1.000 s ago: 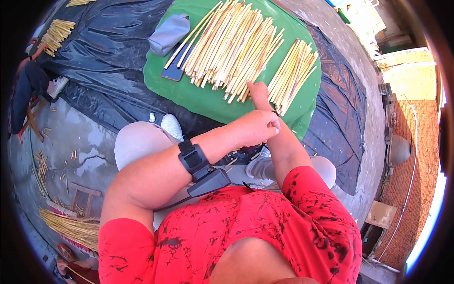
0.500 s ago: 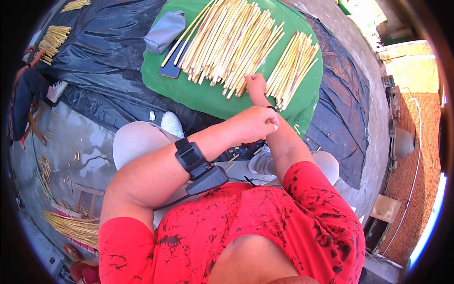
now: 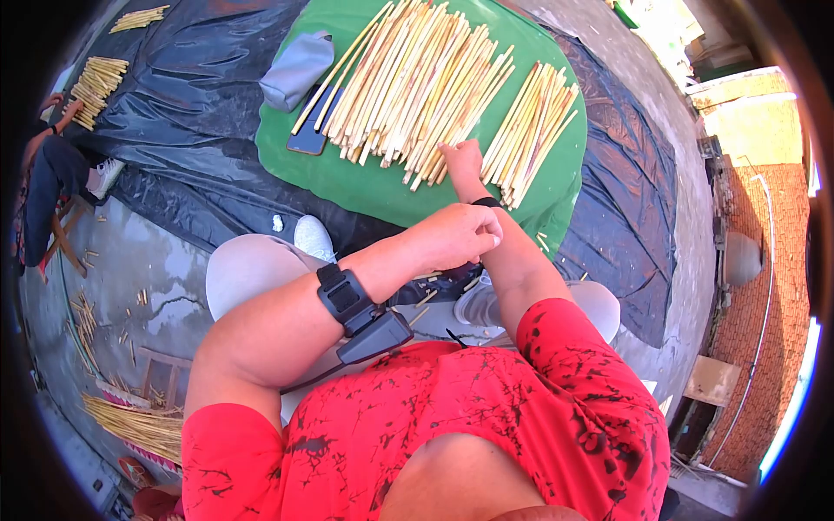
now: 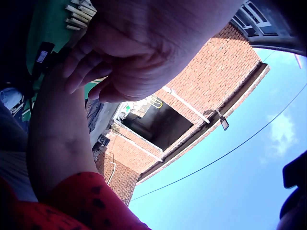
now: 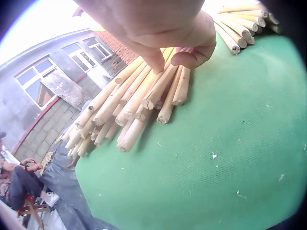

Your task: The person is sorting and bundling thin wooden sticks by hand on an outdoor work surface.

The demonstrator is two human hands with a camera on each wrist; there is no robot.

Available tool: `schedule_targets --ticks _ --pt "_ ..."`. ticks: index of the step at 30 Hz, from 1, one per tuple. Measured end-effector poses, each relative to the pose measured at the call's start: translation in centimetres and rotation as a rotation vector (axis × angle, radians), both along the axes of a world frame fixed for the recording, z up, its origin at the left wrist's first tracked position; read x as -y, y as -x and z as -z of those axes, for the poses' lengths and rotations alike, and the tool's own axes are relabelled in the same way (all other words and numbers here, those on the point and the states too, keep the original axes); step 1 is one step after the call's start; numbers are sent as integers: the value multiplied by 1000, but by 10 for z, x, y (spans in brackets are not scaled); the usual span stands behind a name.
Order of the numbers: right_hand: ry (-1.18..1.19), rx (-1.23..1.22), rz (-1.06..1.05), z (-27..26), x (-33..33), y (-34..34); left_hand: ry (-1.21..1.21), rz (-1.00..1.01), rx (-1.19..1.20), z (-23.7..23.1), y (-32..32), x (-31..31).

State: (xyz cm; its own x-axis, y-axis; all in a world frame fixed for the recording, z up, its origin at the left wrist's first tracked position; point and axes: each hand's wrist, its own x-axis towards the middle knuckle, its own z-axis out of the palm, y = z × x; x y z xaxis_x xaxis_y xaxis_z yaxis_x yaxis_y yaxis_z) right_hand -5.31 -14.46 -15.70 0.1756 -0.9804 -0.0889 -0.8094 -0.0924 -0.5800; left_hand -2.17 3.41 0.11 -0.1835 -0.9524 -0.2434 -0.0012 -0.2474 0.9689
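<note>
My right hand (image 3: 464, 162) reaches to the near right edge of a big pile of peeled pale sticks (image 3: 408, 91) on a green cloth (image 3: 347, 169). In the right wrist view its thumb and fingertips pinch a stick (image 5: 165, 79) among the cut ends that point toward the camera. A smaller bundle of sticks (image 3: 532, 130) lies just right of this hand. My left hand (image 3: 453, 234) rests across the right forearm near its black wristband, fingers loosely curled with nothing in them. The left wrist view shows these relaxed fingers (image 4: 84, 69) over the forearm.
A grey pouch (image 3: 297, 71) and a phone (image 3: 307, 139) lie at the cloth's left side, the phone partly under sticks. Black plastic sheeting (image 3: 195, 113) spreads around it. Another person's hands (image 3: 71, 111) touch a stick bundle (image 3: 100, 85) at far left.
My right hand has shifted slightly left along the pile's near edge. The left hand stays on the right forearm, and the head view has moved a little.
</note>
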Motion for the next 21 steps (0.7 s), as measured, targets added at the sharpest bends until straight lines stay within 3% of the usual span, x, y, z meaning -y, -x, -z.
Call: schedule_targets --ticks 10,21 --pt "-20 7 12 8 7 3 8 -12 -32 0 0 0" --pt "21 -36 173 -1 -1 5 14 -18 -27 -6 -2 -2"
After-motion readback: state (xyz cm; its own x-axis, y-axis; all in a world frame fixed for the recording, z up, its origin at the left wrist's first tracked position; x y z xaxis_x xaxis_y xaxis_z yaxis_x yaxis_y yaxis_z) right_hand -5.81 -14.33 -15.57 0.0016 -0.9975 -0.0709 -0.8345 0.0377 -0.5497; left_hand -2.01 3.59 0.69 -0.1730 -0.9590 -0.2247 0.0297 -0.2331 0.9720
